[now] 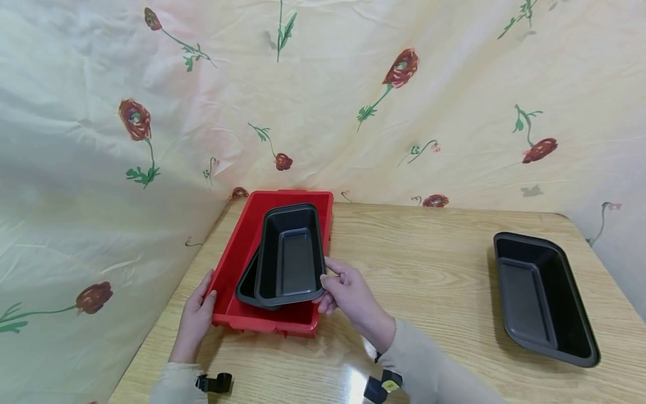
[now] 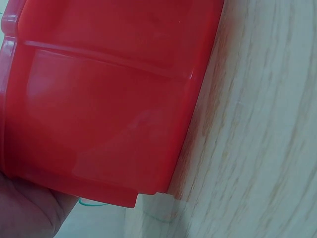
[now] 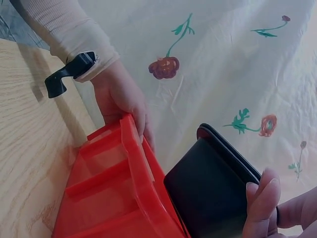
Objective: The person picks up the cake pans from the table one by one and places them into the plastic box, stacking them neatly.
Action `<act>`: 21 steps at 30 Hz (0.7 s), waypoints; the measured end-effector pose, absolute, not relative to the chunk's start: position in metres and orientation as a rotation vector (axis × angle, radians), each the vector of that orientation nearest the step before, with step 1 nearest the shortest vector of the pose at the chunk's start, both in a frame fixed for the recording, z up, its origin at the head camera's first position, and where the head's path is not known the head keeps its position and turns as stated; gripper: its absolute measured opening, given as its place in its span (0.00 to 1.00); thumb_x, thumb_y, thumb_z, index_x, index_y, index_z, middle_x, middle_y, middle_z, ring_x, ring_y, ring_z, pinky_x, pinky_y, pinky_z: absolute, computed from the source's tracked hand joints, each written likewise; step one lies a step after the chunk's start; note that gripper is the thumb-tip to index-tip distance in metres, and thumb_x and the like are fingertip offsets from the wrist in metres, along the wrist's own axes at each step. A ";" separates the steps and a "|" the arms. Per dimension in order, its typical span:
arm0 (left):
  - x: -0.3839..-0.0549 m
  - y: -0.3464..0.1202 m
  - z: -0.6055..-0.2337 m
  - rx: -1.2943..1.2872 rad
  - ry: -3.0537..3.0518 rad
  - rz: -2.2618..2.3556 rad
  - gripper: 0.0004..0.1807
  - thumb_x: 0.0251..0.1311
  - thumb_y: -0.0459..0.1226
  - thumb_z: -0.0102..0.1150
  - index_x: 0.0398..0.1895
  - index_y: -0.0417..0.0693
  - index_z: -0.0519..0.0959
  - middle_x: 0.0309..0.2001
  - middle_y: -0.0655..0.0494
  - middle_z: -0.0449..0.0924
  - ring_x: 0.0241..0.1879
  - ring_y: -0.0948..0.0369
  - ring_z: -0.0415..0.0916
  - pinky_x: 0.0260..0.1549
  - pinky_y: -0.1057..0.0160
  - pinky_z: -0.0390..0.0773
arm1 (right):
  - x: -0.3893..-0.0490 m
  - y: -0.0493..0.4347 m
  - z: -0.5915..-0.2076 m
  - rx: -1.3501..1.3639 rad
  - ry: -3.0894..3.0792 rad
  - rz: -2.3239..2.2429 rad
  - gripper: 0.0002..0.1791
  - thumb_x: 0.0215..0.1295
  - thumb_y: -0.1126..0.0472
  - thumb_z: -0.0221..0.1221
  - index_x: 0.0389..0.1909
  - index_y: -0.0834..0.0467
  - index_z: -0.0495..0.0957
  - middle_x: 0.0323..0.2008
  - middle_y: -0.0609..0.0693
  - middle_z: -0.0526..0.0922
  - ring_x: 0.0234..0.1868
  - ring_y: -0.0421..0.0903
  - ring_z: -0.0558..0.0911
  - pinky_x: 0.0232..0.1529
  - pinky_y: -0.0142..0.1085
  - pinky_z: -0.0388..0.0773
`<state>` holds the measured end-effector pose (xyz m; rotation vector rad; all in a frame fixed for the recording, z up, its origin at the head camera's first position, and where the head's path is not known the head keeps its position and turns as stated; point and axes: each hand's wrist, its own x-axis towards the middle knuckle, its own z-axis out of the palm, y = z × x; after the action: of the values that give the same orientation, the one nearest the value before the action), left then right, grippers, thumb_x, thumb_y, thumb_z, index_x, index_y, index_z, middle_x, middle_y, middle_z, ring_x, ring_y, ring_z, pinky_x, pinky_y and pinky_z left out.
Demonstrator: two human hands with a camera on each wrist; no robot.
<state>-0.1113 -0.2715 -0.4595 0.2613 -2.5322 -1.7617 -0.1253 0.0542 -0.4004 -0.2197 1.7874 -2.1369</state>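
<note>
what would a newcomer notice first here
Probably the bright red plastic tray, left of centre on the wooden table, its near left corner gripped by the left hand. Over it, the right hand pinches a black loaf pan near its right corner, partly hiding a second pan. A third pan sits apart at far right.

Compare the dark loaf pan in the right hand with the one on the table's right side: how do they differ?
The right hand grips the held loaf pan near one corner; neither hand touches the lone loaf pan. The held loaf pan is over the red tray, overlapping another pan; the lone loaf pan rests directly on the table. Both are dark and rectangular, with rounded corners.
</note>
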 end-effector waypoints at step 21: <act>-0.112 -0.272 -0.458 0.261 -2.518 -1.784 0.29 0.75 0.31 0.37 0.77 0.50 0.51 0.75 0.44 0.51 0.70 0.45 0.54 0.63 0.52 0.63 | -0.130 0.041 -0.407 -0.171 1.782 -2.115 0.29 0.72 0.70 0.47 0.73 0.68 0.56 0.24 0.60 0.84 0.15 0.40 0.78 0.19 0.29 0.77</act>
<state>-0.1117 -0.2716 -0.4584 0.2609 -2.5182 -1.7837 -0.1299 0.0413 -0.4066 -0.1714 1.7825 -2.1148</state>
